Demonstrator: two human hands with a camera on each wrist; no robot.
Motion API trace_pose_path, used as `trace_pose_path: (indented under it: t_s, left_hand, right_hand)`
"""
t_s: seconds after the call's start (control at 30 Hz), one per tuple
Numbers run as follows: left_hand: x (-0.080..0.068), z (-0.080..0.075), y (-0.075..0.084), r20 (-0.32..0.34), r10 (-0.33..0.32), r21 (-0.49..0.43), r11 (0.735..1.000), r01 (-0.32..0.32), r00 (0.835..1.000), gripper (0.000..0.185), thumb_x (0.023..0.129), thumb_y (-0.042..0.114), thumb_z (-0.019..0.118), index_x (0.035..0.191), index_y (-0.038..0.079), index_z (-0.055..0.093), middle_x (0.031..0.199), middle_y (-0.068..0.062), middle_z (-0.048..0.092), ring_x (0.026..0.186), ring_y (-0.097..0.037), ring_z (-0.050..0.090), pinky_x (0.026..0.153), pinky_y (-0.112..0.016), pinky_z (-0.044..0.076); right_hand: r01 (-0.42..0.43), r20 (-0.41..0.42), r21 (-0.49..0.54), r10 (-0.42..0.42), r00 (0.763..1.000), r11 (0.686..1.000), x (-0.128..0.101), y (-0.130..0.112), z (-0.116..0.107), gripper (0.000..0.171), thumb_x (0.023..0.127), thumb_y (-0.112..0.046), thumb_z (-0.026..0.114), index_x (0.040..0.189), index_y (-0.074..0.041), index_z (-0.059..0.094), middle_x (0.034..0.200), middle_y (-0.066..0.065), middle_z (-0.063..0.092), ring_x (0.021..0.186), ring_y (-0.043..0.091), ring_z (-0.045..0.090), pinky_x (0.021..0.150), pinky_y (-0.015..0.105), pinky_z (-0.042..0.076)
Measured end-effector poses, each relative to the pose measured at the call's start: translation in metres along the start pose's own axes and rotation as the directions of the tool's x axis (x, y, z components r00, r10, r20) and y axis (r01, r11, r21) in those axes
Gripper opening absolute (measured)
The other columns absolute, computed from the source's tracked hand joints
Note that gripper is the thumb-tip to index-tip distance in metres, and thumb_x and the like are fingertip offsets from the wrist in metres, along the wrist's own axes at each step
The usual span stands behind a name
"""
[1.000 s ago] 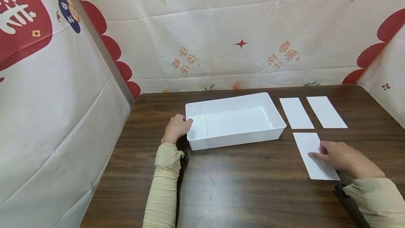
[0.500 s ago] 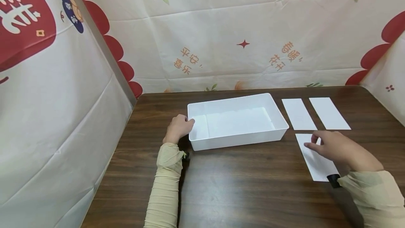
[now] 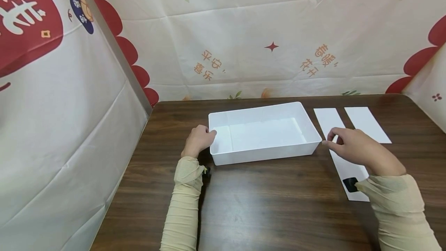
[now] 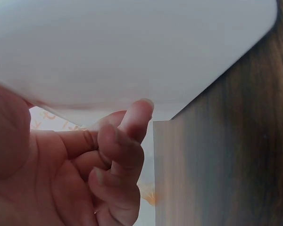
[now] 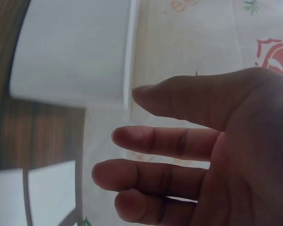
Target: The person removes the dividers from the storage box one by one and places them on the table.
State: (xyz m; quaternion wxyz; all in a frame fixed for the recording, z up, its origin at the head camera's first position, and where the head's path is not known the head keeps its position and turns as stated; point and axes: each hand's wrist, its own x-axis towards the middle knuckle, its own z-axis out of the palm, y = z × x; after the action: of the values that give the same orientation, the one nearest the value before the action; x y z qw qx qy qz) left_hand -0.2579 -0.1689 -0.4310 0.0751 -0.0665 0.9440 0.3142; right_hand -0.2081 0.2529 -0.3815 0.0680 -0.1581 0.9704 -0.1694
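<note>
A white rectangular plastic tray [image 3: 266, 157] sits on the dark wooden table. My left hand [image 3: 198, 141] grips its left end wall, the thumb over the rim and the fingers outside; the left wrist view shows the fingers curled against the wall [image 4: 132, 56]. My right hand [image 3: 360, 149] hovers beside the tray's front right corner, thumb and fingers spread apart with nothing between them, as the right wrist view confirms. Under and behind that hand lie white rectangular cards: one in front [image 3: 345, 165], one at back left [image 3: 326, 118] and one at back right [image 3: 366, 121], all partly covered.
The brown tabletop [image 3: 265, 204] reaches back to a printed white cloth [image 3: 237, 49] with red scallops. More cloth [image 3: 69, 146] hangs along the left side. A black wrist device [image 3: 350, 184] shows at my right cuff, over the front card.
My right hand has left the front card and moved up and left to the tray's right corner. The left hand keeps its grip on the tray, which stays in place.
</note>
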Motion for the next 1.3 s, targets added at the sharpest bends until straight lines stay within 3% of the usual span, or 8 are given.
trace_pose_path:
  t_s: [0.27,0.47,0.83,1.3]
  left_hand:
    - [0.000,-0.001,0.001,0.011,-0.011,-0.016,1.000,0.011,1.000,0.036,0.092,0.036,0.048,0.064,0.013,0.046,0.065,-0.002,0.044,0.058,-0.018,0.042,0.052,-0.034,0.033]
    - [0.000,-0.003,-0.001,0.024,-0.019,-0.017,1.000,0.020,1.000,0.036,0.093,0.036,0.048,0.065,0.013,0.046,0.064,-0.002,0.043,0.057,-0.018,0.041,0.052,-0.033,0.034]
    - [0.000,-0.001,0.001,0.009,-0.003,-0.018,1.000,0.003,1.000,0.036,0.092,0.035,0.049,0.064,0.013,0.045,0.062,-0.001,0.042,0.056,-0.017,0.042,0.052,-0.033,0.034]
    - [0.002,-0.002,0.000,0.015,-0.026,-0.017,1.000,0.026,1.000,0.037,0.093,0.036,0.049,0.065,0.012,0.048,0.064,-0.002,0.044,0.058,-0.018,0.043,0.053,-0.032,0.035]
  right_hand:
    - [0.055,-0.052,0.041,-0.053,0.997,0.998,0.017,-0.031,0.001,0.018,0.098,-0.021,0.059,0.098,-0.003,0.059,0.069,0.001,0.052,0.058,0.015,0.045,0.052,0.032,0.038]
    - [0.084,-0.028,0.054,-0.083,0.996,0.995,0.036,-0.060,0.004,0.023,0.097,-0.024,0.060,0.101,-0.002,0.061,0.074,0.003,0.061,0.058,0.015,0.051,0.053,0.033,0.042]
    - [0.176,-0.049,0.095,-0.172,0.984,0.980,0.066,-0.106,0.015,0.020,0.096,-0.024,0.060,0.099,-0.005,0.063,0.071,0.002,0.059,0.057,0.015,0.049,0.055,0.032,0.041]
    - [0.253,-0.047,0.150,-0.248,0.967,0.956,0.101,-0.149,0.032,0.018,0.096,-0.023,0.060,0.100,-0.005,0.064,0.072,0.004,0.060,0.058,0.016,0.051,0.056,0.032,0.042]
